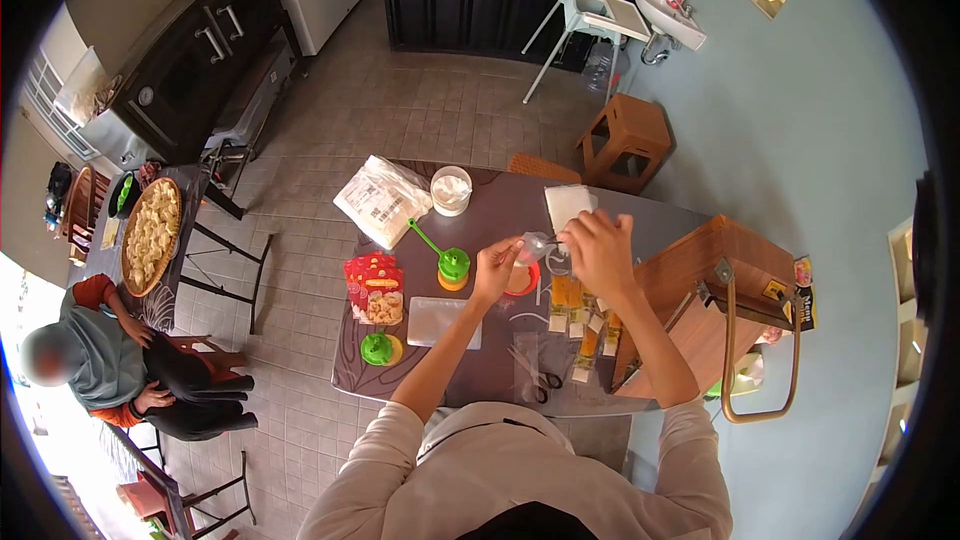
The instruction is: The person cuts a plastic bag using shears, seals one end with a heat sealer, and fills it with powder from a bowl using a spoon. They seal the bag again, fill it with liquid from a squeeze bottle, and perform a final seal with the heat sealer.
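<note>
Over the dark table my left hand pinches a small clear plastic bag. My right hand is closed at the bag's other side, with a thin dark piece showing by its fingertips; I cannot make out what it is. Just beneath the bag sits a red-orange bowl with pale contents. Several small packets with yellow contents and white tags lie below my right hand. Scissors with black handles rest near the front edge, beside a clear plastic sheet.
Left on the table are green-topped jars, red snack packs, a clear tray, a white tub and a white parcel. A wooden case stands right. A seated person is far left.
</note>
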`<state>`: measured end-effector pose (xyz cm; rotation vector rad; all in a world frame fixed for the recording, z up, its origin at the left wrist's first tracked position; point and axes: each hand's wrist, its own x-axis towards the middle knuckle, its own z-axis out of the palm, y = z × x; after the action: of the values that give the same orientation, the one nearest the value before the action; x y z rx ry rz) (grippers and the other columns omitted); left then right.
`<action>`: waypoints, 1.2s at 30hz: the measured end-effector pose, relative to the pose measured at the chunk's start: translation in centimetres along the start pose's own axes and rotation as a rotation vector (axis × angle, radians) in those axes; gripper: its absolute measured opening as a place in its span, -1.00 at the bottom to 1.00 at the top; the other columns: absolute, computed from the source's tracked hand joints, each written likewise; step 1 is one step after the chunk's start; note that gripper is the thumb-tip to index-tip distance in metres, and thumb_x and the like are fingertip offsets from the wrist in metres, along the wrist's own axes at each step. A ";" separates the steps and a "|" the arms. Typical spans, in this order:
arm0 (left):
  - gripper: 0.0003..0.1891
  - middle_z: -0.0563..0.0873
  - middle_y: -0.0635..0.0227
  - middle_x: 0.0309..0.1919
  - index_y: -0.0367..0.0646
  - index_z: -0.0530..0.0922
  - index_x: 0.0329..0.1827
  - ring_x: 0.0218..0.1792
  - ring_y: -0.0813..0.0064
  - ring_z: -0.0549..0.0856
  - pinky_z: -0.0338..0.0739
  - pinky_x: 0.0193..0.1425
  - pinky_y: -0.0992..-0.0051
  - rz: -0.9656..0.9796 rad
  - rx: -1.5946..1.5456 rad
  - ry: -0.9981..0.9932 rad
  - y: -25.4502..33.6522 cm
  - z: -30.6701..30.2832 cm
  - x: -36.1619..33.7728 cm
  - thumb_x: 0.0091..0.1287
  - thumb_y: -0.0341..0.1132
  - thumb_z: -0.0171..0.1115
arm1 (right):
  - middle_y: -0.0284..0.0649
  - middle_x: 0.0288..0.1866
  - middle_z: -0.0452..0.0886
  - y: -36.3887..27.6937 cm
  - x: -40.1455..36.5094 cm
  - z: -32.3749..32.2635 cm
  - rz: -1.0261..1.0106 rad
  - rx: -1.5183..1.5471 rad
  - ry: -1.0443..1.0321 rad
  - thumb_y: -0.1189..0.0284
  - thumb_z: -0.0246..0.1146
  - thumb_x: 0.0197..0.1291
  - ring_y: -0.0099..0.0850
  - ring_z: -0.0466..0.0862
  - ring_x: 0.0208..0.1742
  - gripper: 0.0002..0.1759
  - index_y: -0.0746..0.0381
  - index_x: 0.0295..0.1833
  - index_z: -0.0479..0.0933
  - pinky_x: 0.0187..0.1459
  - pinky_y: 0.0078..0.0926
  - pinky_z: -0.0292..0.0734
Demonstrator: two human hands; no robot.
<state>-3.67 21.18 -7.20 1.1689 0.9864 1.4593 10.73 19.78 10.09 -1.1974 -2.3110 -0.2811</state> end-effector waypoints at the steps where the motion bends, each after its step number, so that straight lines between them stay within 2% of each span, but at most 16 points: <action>1: -0.76 0.65 0.38 -0.43 -0.33 0.57 -0.18 -0.38 0.73 0.51 0.44 -0.28 0.66 0.010 0.034 0.013 0.0 -0.1 0.1 0.26 -0.31 0.12 | -0.37 -0.52 0.39 0.6 -0.1 0.1 -0.003 0.002 0.000 0.39 0.17 0.01 -0.40 0.42 -0.38 -0.88 0.17 -0.49 0.44 -0.23 -0.35 0.10; 4: -0.75 0.65 0.40 -0.44 -0.35 0.57 -0.18 -0.40 0.74 0.51 0.43 -0.29 0.66 0.016 0.033 0.036 -0.1 -0.6 -0.1 0.27 -0.30 0.12 | -0.30 -0.48 0.48 3.1 -1.7 1.7 0.284 0.242 -0.013 0.38 0.12 0.09 -0.37 0.46 -0.39 -0.84 0.22 -0.46 0.46 -0.27 -0.36 0.16; 6: -0.75 0.64 0.41 -0.44 -0.36 0.56 -0.18 -0.40 0.74 0.50 0.43 -0.29 0.67 0.018 -0.003 0.046 -0.2 -1.1 -0.3 0.28 -0.30 0.11 | -0.18 -0.41 0.54 4.6 -3.7 4.0 0.764 0.723 0.125 0.37 0.05 0.17 -0.30 0.51 -0.37 -0.78 0.28 -0.41 0.48 -0.28 -0.36 0.26; 7: -0.74 0.64 0.41 -0.40 -0.34 0.56 -0.17 -0.37 0.72 0.52 0.43 -0.24 0.68 -0.026 -0.031 0.059 -0.3 -1.5 -0.5 0.28 -0.29 0.11 | -0.18 -0.41 0.54 5.2 -5.0 5.5 0.760 0.727 0.122 0.37 0.05 0.17 -0.30 0.51 -0.37 -0.78 0.28 -0.41 0.48 -0.28 -0.36 0.26; 9: -0.74 0.64 0.42 -0.37 -0.33 0.57 -0.17 -0.33 0.70 0.54 0.42 -0.20 0.68 -0.068 -0.056 0.073 -0.2 -2.3 -0.7 0.28 -0.28 0.11 | -0.31 -0.57 0.47 6.0 -8.6 9.5 0.909 0.851 0.234 0.25 0.07 0.22 -0.62 0.33 -0.52 -0.68 0.32 -0.36 0.47 -0.49 -0.56 0.19; 11: -0.73 0.65 0.41 -0.36 -0.32 0.57 -0.17 -0.33 0.68 0.55 0.42 -0.19 0.69 -0.037 -0.075 0.120 0.2 -2.8 -0.7 0.28 -0.26 0.10 | -0.06 -0.37 0.55 6.4 -12.8 15.5 0.790 0.594 0.218 0.31 0.05 0.18 -0.21 0.53 -0.29 -0.72 0.31 -0.32 0.52 -0.24 -0.38 0.35; 14: -0.74 0.63 0.45 -0.35 -0.36 0.55 -0.16 -0.32 0.74 0.52 0.41 -0.18 0.69 -0.133 -0.098 0.145 5.1 -2.4 -1.1 0.29 -0.29 0.10 | -0.06 -0.41 0.54 5.4 -17.1 21.8 0.721 0.534 0.215 0.25 0.07 0.17 -0.17 0.53 -0.30 -0.68 0.31 -0.32 0.53 -0.22 -0.35 0.37; 16: -0.74 0.64 0.44 -0.34 -0.35 0.55 -0.15 -0.30 0.72 0.53 0.41 -0.16 0.69 -0.118 -0.161 0.129 4.7 -2.8 -0.6 0.29 -0.30 0.10 | -0.06 -0.32 0.54 3.4 -17.3 21.9 0.935 0.571 -0.115 0.20 0.10 0.14 -0.13 0.50 -0.17 -0.66 0.29 -0.24 0.52 -0.11 -0.27 0.35; 17: -0.74 0.64 0.42 -0.32 -0.35 0.55 -0.14 -0.29 0.71 0.54 0.41 -0.15 0.68 -0.098 -0.228 0.114 4.6 -3.0 -0.4 0.29 -0.30 0.09 | -0.06 -0.32 0.54 2.8 -17.3 21.8 0.931 0.576 -0.116 0.20 0.10 0.14 -0.13 0.50 -0.17 -0.66 0.29 -0.24 0.52 -0.11 -0.27 0.35; 20: -0.74 0.65 0.40 -0.29 -0.36 0.54 -0.13 -0.27 0.70 0.55 0.41 -0.13 0.67 0.016 -0.148 0.070 8.2 -2.9 -0.7 0.30 -0.31 0.08 | -0.07 -0.07 0.47 2.1 -17.2 21.6 0.641 -0.082 0.001 0.16 0.16 0.09 -0.13 0.39 0.00 -0.60 0.18 -0.03 0.44 -0.03 -0.23 0.28; 24: -0.74 0.64 0.39 -0.27 -0.36 0.54 -0.13 -0.25 0.69 0.55 0.41 -0.11 0.67 0.091 -0.054 0.057 10.7 -2.9 -0.8 0.31 -0.31 0.07 | -0.06 -0.09 0.46 -1.8 -7.4 10.1 0.561 0.475 0.184 0.19 0.22 0.04 -0.15 0.41 -0.04 -0.61 0.18 -0.07 0.47 -0.04 -0.27 0.30; 26: -0.75 0.64 0.37 -0.25 -0.36 0.54 -0.11 -0.22 0.68 0.54 0.40 -0.09 0.67 0.062 -0.117 0.003 10.5 -2.5 -0.7 0.30 -0.33 0.07 | -0.17 -0.16 0.47 -3.4 -4.1 6.0 0.342 0.729 0.171 0.35 0.27 0.00 -0.30 0.46 -0.13 -0.70 0.25 -0.16 0.50 -0.06 -0.37 0.28; 29: -0.75 0.64 0.34 -0.20 -0.35 0.52 -0.06 -0.18 0.66 0.54 0.41 -0.04 0.64 0.096 -0.068 0.029 10.2 -1.2 -1.2 0.28 -0.37 0.09 | -0.23 -0.34 0.51 -3.5 -2.6 5.6 0.249 0.515 0.227 0.37 0.33 -0.11 -0.29 0.49 -0.28 -0.82 0.22 -0.38 0.55 -0.22 -0.37 0.30; 33: -0.75 0.65 0.29 -0.20 -0.36 0.52 -0.06 -0.16 0.66 0.54 0.40 0.02 0.60 0.125 -0.131 0.111 11.7 -0.9 -1.5 0.25 -0.41 0.12 | -0.34 -0.45 0.50 -3.1 -2.0 4.5 0.344 0.661 0.230 0.40 0.33 -0.12 -0.37 0.49 -0.37 -0.87 0.21 -0.48 0.55 -0.31 -0.42 0.25; 35: -0.77 0.66 0.24 -0.24 -0.38 0.54 -0.10 -0.19 0.65 0.55 0.40 0.06 0.56 0.015 0.189 0.048 10.4 -1.9 -1.6 0.24 -0.43 0.13 | -0.37 -0.47 0.51 -3.7 -1.6 3.7 0.250 0.501 0.272 0.39 0.33 -0.12 -0.41 0.50 -0.39 -0.88 0.19 -0.48 0.55 -0.33 -0.46 0.21; 36: -0.78 0.66 0.31 -0.33 -0.36 0.57 -0.16 -0.29 0.67 0.54 0.44 -0.19 0.63 0.223 0.139 0.080 9.8 -1.1 -1.4 0.24 -0.37 0.15 | -0.38 -0.47 0.52 -4.0 -1.5 4.0 0.238 0.499 0.277 0.38 0.33 -0.12 -0.43 0.50 -0.39 -0.88 0.17 -0.50 0.55 -0.32 -0.47 0.20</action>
<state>-6.67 18.01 1.74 1.3653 1.0528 1.6441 6.83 18.00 6.16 -1.0786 -1.8291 0.1969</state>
